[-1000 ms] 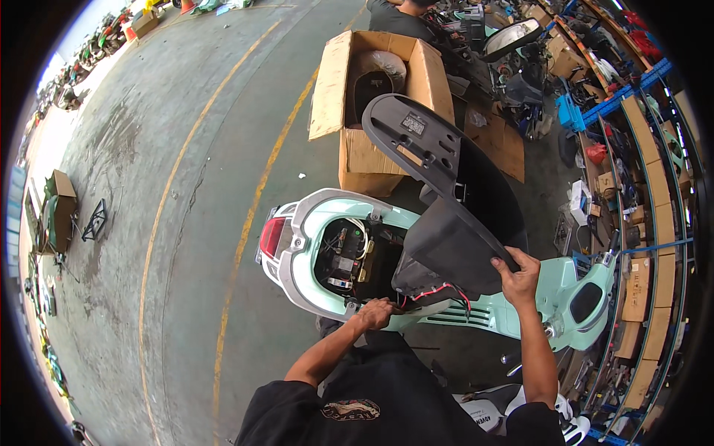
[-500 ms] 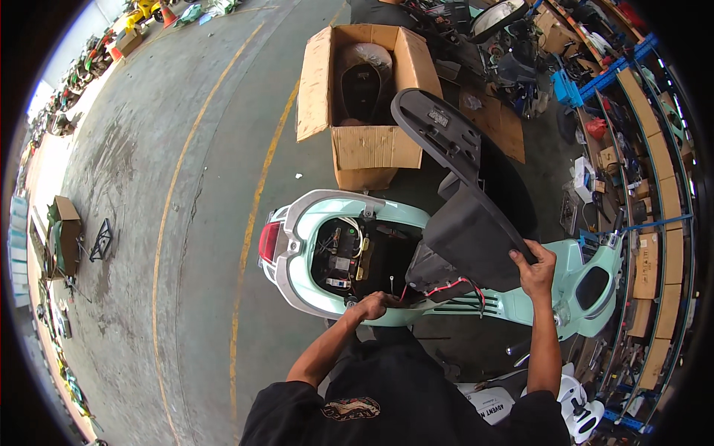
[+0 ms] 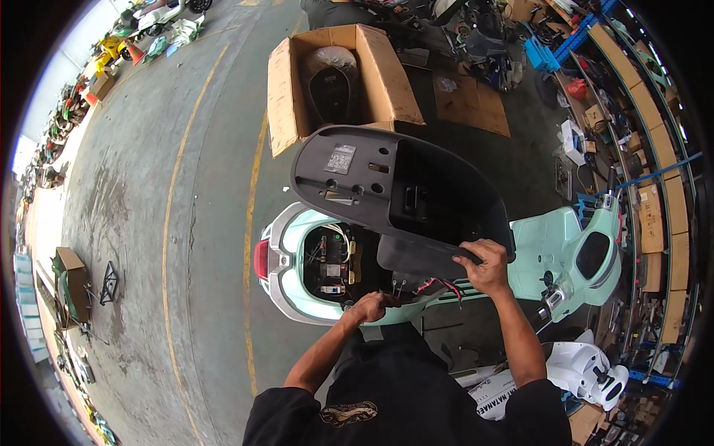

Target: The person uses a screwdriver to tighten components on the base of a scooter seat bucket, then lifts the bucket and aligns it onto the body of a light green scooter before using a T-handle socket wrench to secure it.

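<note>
A mint-green scooter point(image 3: 537, 232) stands crosswise before me, its red tail light point(image 3: 261, 259) to the left. Over its open seat bay hangs a black plastic under-seat storage bucket point(image 3: 454, 175), tilted with its hollow showing. My right hand point(image 3: 485, 265) grips the bucket's near right rim, thumb on the outside. At the bay's near edge, my left hand point(image 3: 368, 307) is closed; what its fingers pinch, if anything, I cannot make out. Red and black wires point(image 3: 439, 284) lie just right of it, below the bucket. Inside the bay, electrical parts point(image 3: 332, 270) and a pale cable loop show.
Beyond the scooter stands an open cardboard box point(image 3: 383, 89) holding a black part. Shelving with blue posts point(image 3: 587, 31) and cartons runs along the right. A white scooter body point(image 3: 587, 372) is close at lower right. Part of a person point(image 3: 335, 13) shows at the top.
The storage bucket has swung left and tipped flatter over the bay, showing its hollow. My right hand moved left with it; my left hand stays at the bay's edge. The view shifted slightly.
</note>
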